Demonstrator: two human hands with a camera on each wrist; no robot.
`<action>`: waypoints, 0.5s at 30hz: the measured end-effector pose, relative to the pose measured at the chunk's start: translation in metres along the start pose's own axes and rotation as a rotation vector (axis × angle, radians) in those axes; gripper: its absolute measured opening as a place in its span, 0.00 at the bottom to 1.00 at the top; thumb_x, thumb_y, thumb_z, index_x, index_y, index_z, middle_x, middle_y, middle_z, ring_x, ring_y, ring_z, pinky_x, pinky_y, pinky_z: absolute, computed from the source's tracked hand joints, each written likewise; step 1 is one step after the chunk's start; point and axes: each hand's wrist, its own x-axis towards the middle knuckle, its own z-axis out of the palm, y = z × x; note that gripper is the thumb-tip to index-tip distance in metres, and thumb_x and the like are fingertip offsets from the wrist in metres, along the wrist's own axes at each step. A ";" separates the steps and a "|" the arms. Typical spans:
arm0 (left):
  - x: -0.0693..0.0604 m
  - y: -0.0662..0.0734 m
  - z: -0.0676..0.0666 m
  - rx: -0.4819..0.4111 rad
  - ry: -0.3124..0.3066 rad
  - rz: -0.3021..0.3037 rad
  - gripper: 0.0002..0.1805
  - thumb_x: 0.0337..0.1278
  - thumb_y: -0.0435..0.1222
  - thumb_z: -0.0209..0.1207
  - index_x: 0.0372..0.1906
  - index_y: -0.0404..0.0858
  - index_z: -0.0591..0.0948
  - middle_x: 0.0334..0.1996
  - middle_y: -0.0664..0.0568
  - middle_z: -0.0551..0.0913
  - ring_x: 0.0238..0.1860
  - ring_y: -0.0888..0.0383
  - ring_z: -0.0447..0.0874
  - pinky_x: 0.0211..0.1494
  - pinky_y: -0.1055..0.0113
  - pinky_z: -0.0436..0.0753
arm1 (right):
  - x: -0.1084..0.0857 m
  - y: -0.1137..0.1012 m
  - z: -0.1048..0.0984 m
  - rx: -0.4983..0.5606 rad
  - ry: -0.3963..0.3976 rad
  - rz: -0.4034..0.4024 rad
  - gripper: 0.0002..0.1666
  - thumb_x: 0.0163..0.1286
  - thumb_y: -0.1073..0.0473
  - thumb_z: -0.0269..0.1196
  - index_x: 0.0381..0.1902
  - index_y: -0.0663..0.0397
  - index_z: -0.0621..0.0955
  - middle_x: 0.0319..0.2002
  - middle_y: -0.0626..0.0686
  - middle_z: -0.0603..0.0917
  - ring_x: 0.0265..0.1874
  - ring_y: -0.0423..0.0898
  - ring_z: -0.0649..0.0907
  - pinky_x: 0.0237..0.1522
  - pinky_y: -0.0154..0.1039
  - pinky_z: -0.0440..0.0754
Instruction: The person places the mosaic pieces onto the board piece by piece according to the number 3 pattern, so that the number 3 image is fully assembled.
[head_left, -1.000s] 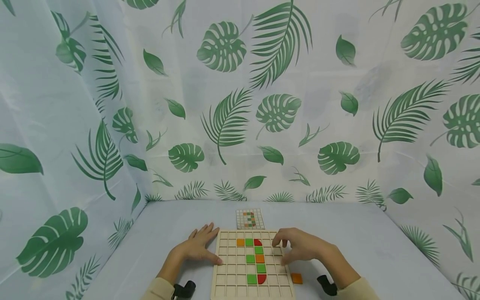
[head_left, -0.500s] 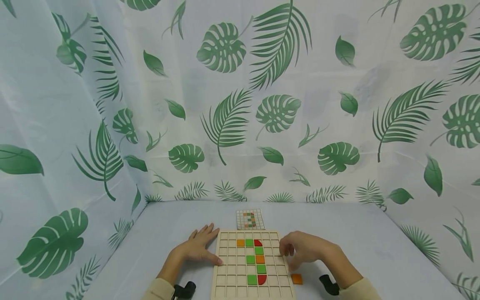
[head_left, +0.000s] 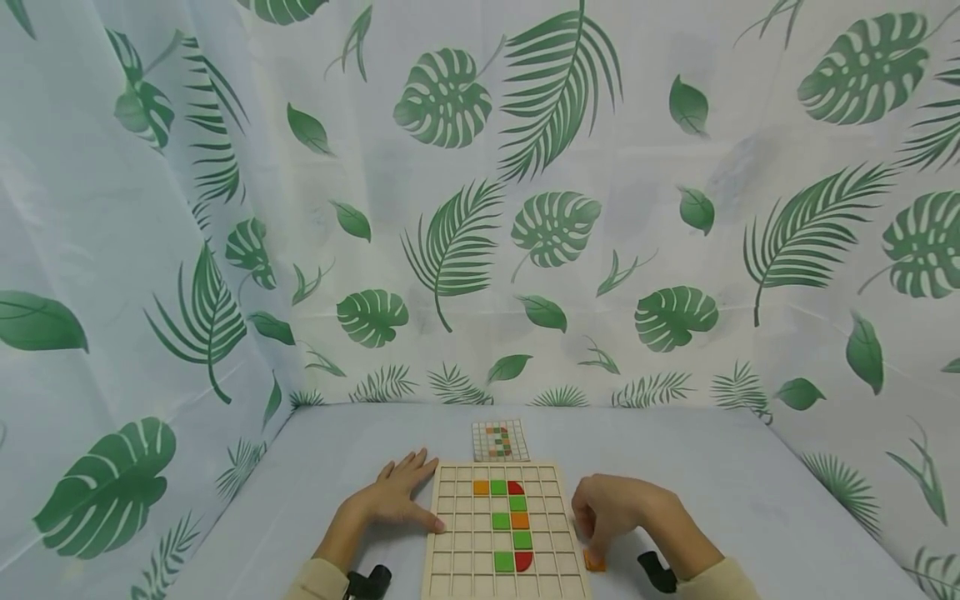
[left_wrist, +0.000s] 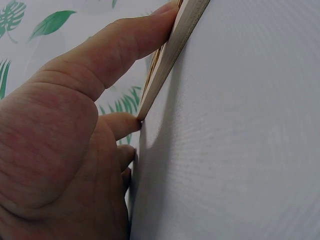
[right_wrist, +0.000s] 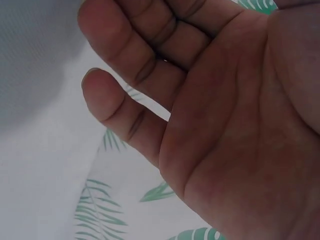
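Observation:
A wooden grid board (head_left: 460,562) lies on the table in the head view, with green, orange and red tiles in some of its cells. My left hand (head_left: 393,496) rests at its left edge, fingers spread and thumb on the rim. The left wrist view shows the thumb (left_wrist: 120,47) against the board's edge (left_wrist: 172,55). Beside the board's right edge, my right hand (head_left: 622,512) reaches down to a loose orange tile (head_left: 596,565). Its fingertips touch the tile and partly cover it; whether they pinch it is hidden. In the right wrist view, several fingers (right_wrist: 120,45) are bent, thumb tip and tile out of sight.
A small pattern card (head_left: 500,440) with a printed grid of coloured shapes lies just behind the board. Black wrist devices (head_left: 657,572) are near both forearms. A white curtain with green leaves (head_left: 450,358) stands behind the pale table.
My right hand has moved from over the board's right columns, off to the right and toward me, down to the loose orange tile. The left hand has stayed in place.

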 end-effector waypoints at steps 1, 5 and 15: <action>0.000 -0.001 0.000 -0.003 0.001 0.005 0.66 0.37 0.66 0.74 0.82 0.40 0.62 0.84 0.37 0.50 0.85 0.36 0.43 0.83 0.31 0.40 | 0.001 -0.001 0.001 -0.008 -0.001 0.018 0.17 0.43 0.63 0.84 0.20 0.45 0.83 0.24 0.44 0.84 0.25 0.42 0.77 0.29 0.37 0.74; 0.000 -0.006 0.002 -0.002 -0.006 0.007 0.68 0.36 0.71 0.73 0.82 0.41 0.62 0.84 0.37 0.50 0.84 0.35 0.42 0.82 0.30 0.39 | 0.003 -0.003 0.004 -0.032 -0.017 0.069 0.18 0.42 0.62 0.85 0.20 0.45 0.83 0.24 0.44 0.84 0.26 0.42 0.77 0.30 0.38 0.75; -0.001 0.001 -0.001 0.012 -0.009 -0.003 0.64 0.40 0.65 0.74 0.82 0.41 0.62 0.84 0.38 0.50 0.85 0.37 0.44 0.83 0.32 0.41 | 0.004 -0.007 0.005 -0.087 -0.034 0.073 0.18 0.43 0.65 0.85 0.19 0.45 0.83 0.22 0.44 0.84 0.24 0.40 0.76 0.29 0.36 0.74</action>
